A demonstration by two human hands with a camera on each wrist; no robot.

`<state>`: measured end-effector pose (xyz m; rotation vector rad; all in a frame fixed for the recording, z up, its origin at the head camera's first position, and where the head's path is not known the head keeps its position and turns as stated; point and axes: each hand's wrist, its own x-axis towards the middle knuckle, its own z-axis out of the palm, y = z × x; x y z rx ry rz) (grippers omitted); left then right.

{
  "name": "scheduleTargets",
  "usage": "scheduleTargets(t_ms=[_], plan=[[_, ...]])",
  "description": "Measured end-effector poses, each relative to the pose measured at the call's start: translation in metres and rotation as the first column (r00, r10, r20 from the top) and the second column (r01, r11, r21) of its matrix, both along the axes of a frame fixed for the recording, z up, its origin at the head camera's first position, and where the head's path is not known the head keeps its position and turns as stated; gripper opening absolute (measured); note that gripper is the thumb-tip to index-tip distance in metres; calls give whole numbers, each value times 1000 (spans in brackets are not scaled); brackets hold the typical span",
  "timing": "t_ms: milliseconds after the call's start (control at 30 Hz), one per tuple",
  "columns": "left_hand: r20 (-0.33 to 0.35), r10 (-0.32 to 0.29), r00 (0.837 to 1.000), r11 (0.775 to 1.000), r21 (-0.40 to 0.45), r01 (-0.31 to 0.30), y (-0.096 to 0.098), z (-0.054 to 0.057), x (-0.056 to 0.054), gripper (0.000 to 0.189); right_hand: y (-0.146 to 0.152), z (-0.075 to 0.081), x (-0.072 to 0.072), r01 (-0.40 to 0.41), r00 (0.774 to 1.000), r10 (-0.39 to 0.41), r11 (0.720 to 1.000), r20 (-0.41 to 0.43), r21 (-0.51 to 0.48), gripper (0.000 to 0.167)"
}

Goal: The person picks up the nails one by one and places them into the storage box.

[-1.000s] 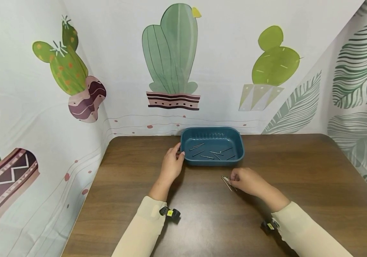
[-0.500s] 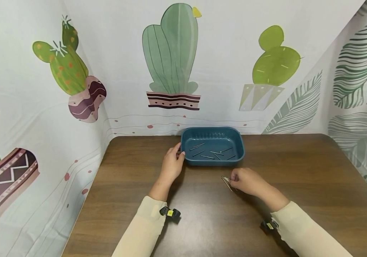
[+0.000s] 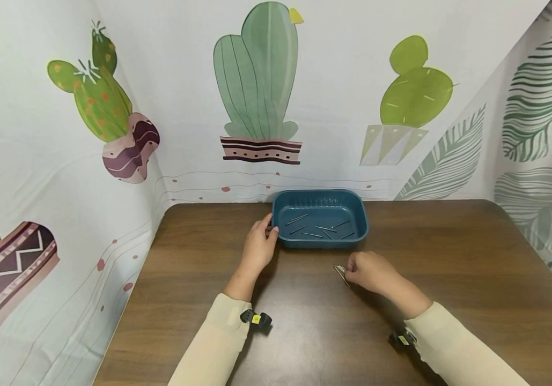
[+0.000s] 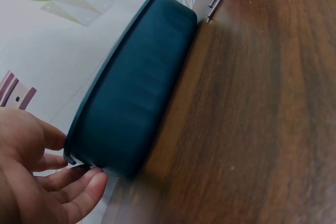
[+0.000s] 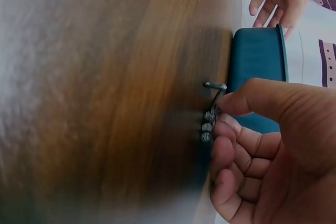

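My right hand (image 3: 369, 271) pinches at a nail (image 5: 216, 98) between thumb and index finger, low over the table. Several metal nails (image 3: 340, 274) lie bunched at its fingertips; in the right wrist view a few nail heads (image 5: 207, 128) show beside the index finger. In front of it stands a blue rectangular plastic bin (image 3: 321, 244), with several loose nails (image 3: 311, 235) scattered on its floor. At the bin's left end, my left hand (image 3: 260, 244) rests its extended fingers (image 4: 86, 195) against the wall just under the rim.
The brown wooden table (image 3: 198, 268) carries the bin near its back edge. Behind rises a white cloth (image 3: 184, 107) printed with cacti and leaves. A small black wrist device (image 3: 256, 320) sits at the left cuff, another device (image 3: 401, 340) at the right cuff.
Both hands, the bin and the nails keep almost the same places. The right wrist has shifted very slightly left; the head view has tilted down a touch.
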<state>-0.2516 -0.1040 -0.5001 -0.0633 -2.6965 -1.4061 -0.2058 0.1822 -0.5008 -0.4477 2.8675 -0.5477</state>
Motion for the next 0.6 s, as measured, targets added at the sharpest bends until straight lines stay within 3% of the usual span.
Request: scheduleTargets(t_ms=[600], plan=[[16,4,1000,1000,-3,-4,0,-1,0,48,-4,1,2,34,999,-35,999,26,18,12]])
